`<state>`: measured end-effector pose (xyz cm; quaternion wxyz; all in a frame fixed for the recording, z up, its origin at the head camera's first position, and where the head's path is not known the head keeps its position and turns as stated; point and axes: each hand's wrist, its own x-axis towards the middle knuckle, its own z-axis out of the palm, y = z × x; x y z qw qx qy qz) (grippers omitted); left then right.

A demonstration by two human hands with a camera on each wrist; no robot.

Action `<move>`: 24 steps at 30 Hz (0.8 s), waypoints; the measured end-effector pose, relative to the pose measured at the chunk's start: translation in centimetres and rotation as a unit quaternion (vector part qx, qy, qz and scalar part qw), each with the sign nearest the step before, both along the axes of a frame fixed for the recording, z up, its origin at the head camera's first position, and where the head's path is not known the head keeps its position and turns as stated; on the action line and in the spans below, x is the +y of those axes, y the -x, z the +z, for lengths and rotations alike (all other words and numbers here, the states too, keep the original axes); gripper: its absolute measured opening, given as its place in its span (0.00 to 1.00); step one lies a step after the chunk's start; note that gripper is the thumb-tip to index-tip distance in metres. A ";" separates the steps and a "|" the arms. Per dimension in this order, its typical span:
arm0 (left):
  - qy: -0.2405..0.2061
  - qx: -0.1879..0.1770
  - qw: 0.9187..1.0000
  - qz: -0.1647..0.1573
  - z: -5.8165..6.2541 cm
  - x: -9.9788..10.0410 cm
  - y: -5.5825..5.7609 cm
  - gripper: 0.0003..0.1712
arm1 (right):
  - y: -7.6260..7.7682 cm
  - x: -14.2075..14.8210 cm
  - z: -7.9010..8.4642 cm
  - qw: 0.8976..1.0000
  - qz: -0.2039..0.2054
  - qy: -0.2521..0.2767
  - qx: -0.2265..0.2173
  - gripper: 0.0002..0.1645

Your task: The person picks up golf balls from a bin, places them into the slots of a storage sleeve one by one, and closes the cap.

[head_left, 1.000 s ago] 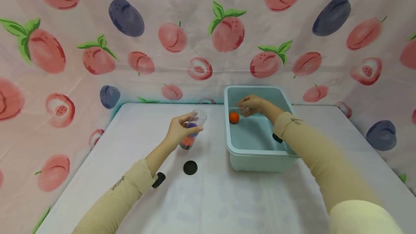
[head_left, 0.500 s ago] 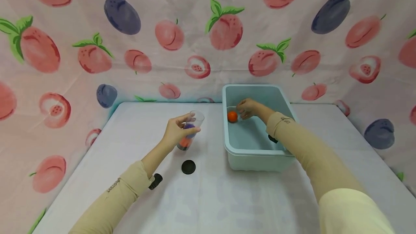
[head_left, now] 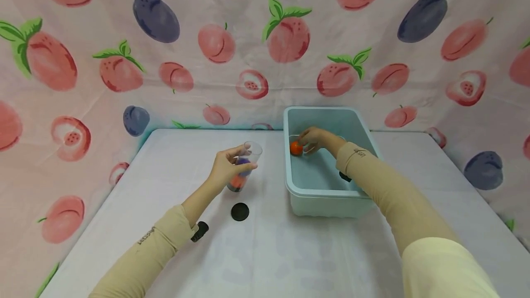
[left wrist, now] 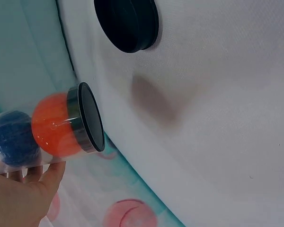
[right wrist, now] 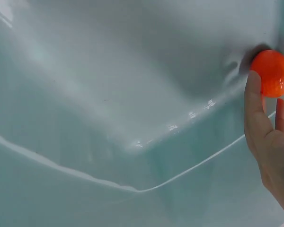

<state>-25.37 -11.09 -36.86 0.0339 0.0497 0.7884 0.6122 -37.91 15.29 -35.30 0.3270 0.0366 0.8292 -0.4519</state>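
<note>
In the head view my left hand grips a clear plastic tube, tilted above the table with its open top up. Inside it, a purple-blue ball sits above an orange ball, and a black cap closes the bottom end. My right hand is down inside the pale blue bin. Its fingertips touch another orange ball by the bin's left wall; the fingers look fairly straight, some hidden behind the ball.
A round black lid lies on the white table, between the left forearm and the bin. The bin's tall walls surround the right hand. A fruit-print curtain hangs behind the table.
My right hand has moved left inside the bin, from beside the orange ball to touching it. The left hand keeps hold of the tube in nearly the same spot.
</note>
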 end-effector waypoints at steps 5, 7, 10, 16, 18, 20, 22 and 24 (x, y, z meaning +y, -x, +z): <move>0.002 -0.001 1.000 0.001 0.1 0.2 -0.1 0.34 | 5.2 1.9 -5.4 1.000 -0.010 0.020 0.010 0.25; 0.002 0.000 1.000 0.000 0.2 0.3 -0.1 0.34 | 8.1 2.9 -8.5 0.999 -0.005 0.037 0.008 0.23; 0.003 0.000 1.000 -0.002 0.2 0.3 -0.1 0.34 | 10.8 3.7 -11.5 0.999 0.004 0.043 -0.010 0.23; 0.007 0.001 1.000 -0.004 0.3 0.5 -0.1 0.34 | 9.6 2.8 -10.4 0.999 0.033 0.020 -0.025 0.21; 0.004 0.004 1.000 -0.006 0.2 0.5 -0.1 0.34 | 6.9 1.5 -7.9 0.999 0.032 -0.013 -0.028 0.21; -0.001 0.005 1.000 -0.010 0.1 0.5 -0.1 0.34 | 4.4 0.5 -5.7 0.998 0.041 -0.030 -0.030 0.21; -0.003 0.005 1.000 -0.013 0.1 0.5 -0.1 0.34 | 1.2 -0.8 -2.9 0.997 0.037 -0.070 -0.023 0.23; -0.002 0.004 1.000 -0.015 0.1 0.5 -0.2 0.34 | -0.1 -1.2 -1.7 0.995 0.053 -0.079 -0.018 0.22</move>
